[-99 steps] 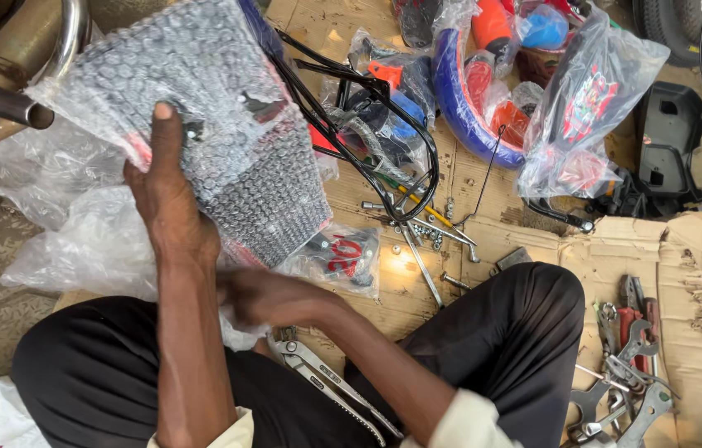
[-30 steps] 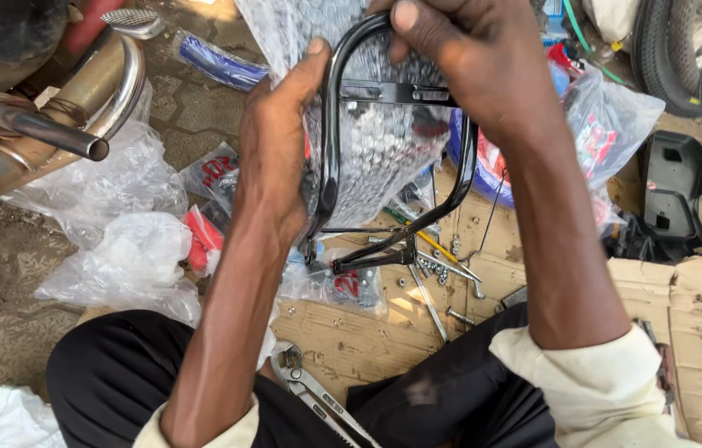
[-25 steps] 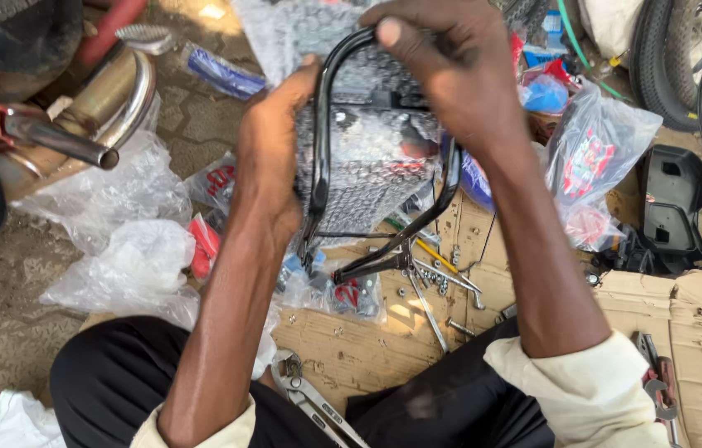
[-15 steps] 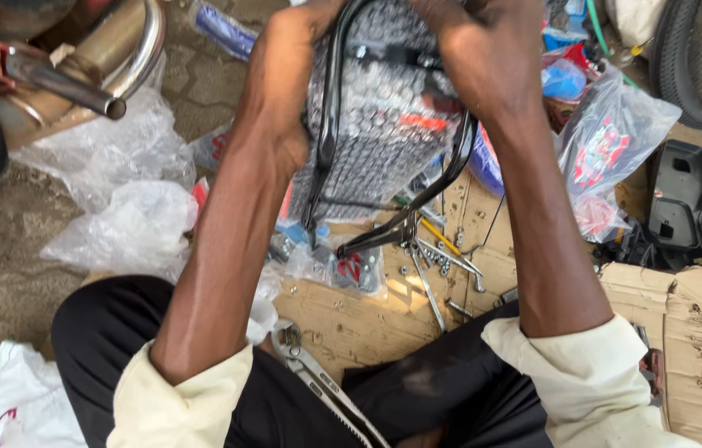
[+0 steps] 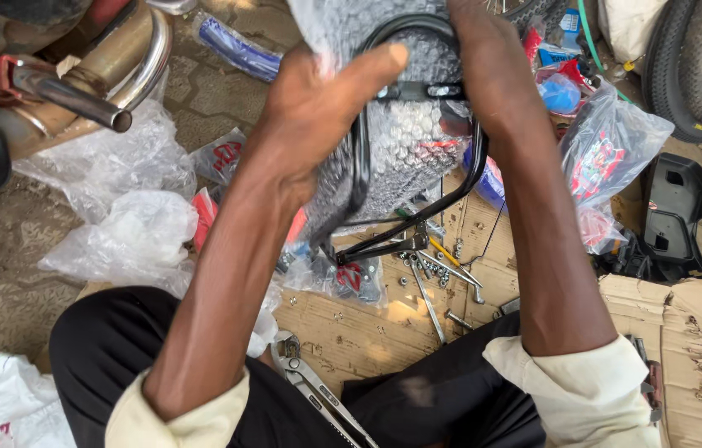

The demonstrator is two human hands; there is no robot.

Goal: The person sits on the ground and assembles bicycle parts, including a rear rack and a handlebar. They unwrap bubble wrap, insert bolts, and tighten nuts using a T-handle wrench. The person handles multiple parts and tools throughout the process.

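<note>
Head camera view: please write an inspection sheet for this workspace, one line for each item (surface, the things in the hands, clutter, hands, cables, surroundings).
Surface: flattened cardboard on paved ground.
Things in hand: black bent metal frame, held up, partly inside a bubble-wrap bag.
Clutter: pliers by the knee, loose bolts and wrenches, clear plastic bags, a bagged part.
Hands: left hand grips the frame and wrap at the left side; right hand holds the right side near the top.
Cables: thin black wire hangs below the frame.
Surroundings: motorcycle exhaust pipe upper left, tyres upper right.

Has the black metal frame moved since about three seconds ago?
Yes. The frame was lying on the cardboard; now both hands hold it up above it.
</note>
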